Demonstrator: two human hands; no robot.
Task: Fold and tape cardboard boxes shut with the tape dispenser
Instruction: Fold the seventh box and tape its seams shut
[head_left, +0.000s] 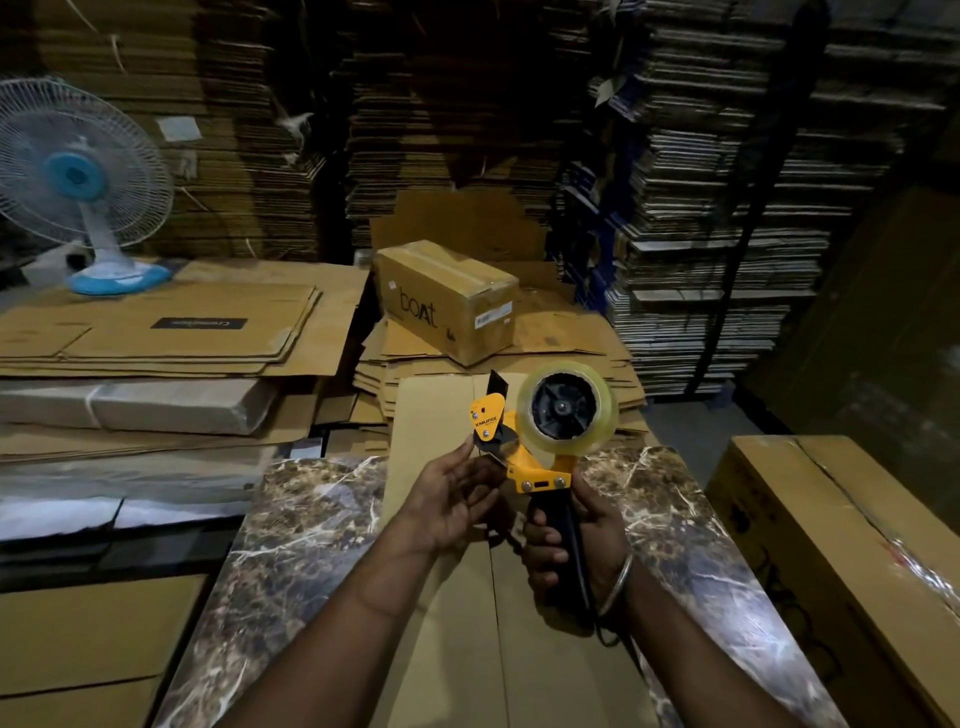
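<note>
The right hand (569, 551) wraps its fingers round the black handle of the tape dispenser (540, 441) and holds it upright in the air above the middle of the marble-patterned table (311, 530). The clear tape roll (566, 408) faces the camera. The left hand (452, 501) is loosely spread, palm toward the tool, its fingertips touching the metal blade end below the yellow guard; it may be feeling for the loose tape end, though whether it pinches any tape is too small to tell.

A flat, unfolded cardboard box (447, 623) lies along the table's centre line, running from the near edge to the far edge, directly under both hands. 1 closed box (449, 299) sits on a stack of flat cardboard beyond the far edge, so the job looks barely begun for this piece.

The risks, as I judge them: fingertips that near the serrated cutter could be nicked if the hand slips; clear tape could snap back onto the roll and be hard to find; dim light makes both likelier.
</note>
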